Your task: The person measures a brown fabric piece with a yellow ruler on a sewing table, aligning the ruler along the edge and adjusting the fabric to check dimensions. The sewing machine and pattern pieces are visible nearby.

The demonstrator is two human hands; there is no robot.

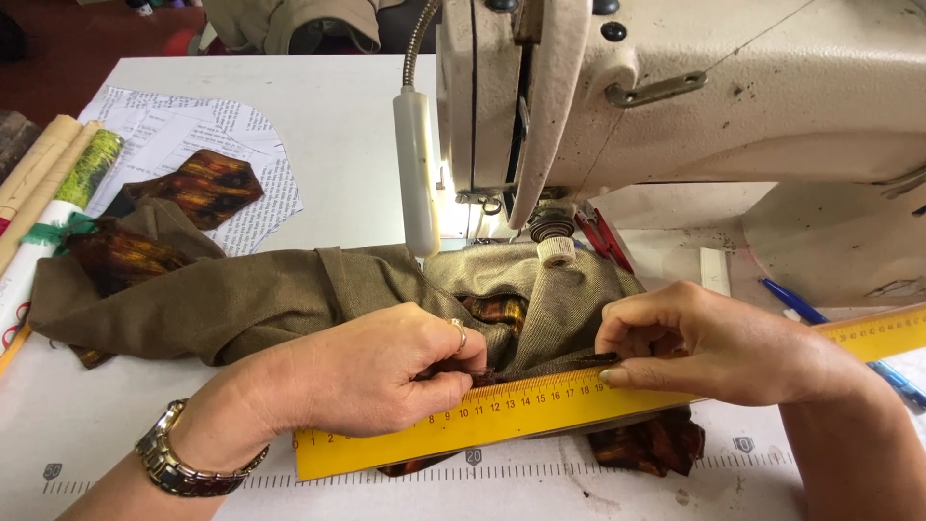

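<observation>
Left hand: the left hand (371,371) lies palm down, fingers curled in and pinched on the edge of the brown cloth (241,299) right at the top edge of the yellow ruler (540,410); a ring sits on one finger and a metal watch (178,463) on the wrist.
Right hand: the right hand (704,342) is bent into a loose fist, thumb and fingertips nipping the same cloth edge and pressing down on the ruler.
Ruler: it lies slantwise across the front of the worktop (338,125), its left end low, its right end rising under the right wrist, on top of the cloth.
Cloth: the brown cloth is bunched between the two hands and runs off to the left; a dark orange patterned lining (651,444) shows below the ruler and between the hands.
Sewing machine: the cream sewing machine (694,87) stands just behind the cloth, its lamp (417,169) lit.
Nearby: a blue pen (805,314) lies to the right, paper pattern pieces (193,130) to the far left, red-handled scissors (603,236) under the machine arm.
</observation>
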